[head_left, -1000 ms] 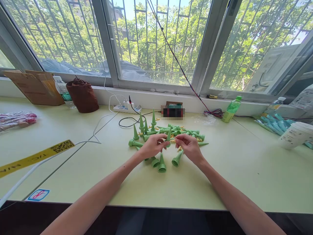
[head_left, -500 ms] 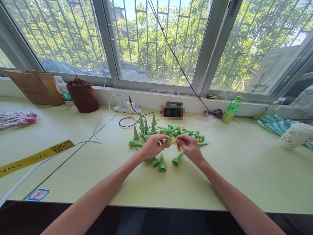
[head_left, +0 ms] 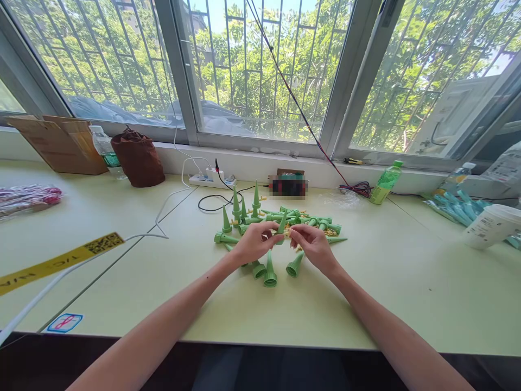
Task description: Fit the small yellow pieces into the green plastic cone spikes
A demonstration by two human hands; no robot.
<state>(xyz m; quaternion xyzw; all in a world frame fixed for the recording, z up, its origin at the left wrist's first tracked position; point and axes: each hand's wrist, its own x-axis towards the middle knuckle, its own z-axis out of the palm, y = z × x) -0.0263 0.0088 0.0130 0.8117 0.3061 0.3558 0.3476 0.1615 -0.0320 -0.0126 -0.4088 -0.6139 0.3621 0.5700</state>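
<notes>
In my left hand [head_left: 257, 240] a green plastic watering spike [head_left: 282, 225] is pinched between thumb and fingers, its tip pointing up. Close beside it, the fingers of my right hand [head_left: 315, 244] are pressed together on a small yellow valve [head_left: 288, 232], mostly hidden by the fingertips. The valve is at the spike's side; I cannot tell whether it is seated. Several spikes stand upright to the left, such as a spike with a yellow valve [head_left: 255, 201]. Nearer me lie loose spikes, among them a spike [head_left: 269, 274] with its hollow threaded end towards me.
Beyond my hands lies a heap of green spikes [head_left: 280, 217] and yellow valves [head_left: 331, 232]. A power strip [head_left: 211, 179] with cables runs along the window. To the right are a green bottle [head_left: 386, 183] and a white cup [head_left: 492, 225]; a brown pouch [head_left: 137, 158] stands left.
The held spike leaned right half a second ago and is now more upright. My right hand has shifted slightly left, closer to the spike. The other things lie as before.
</notes>
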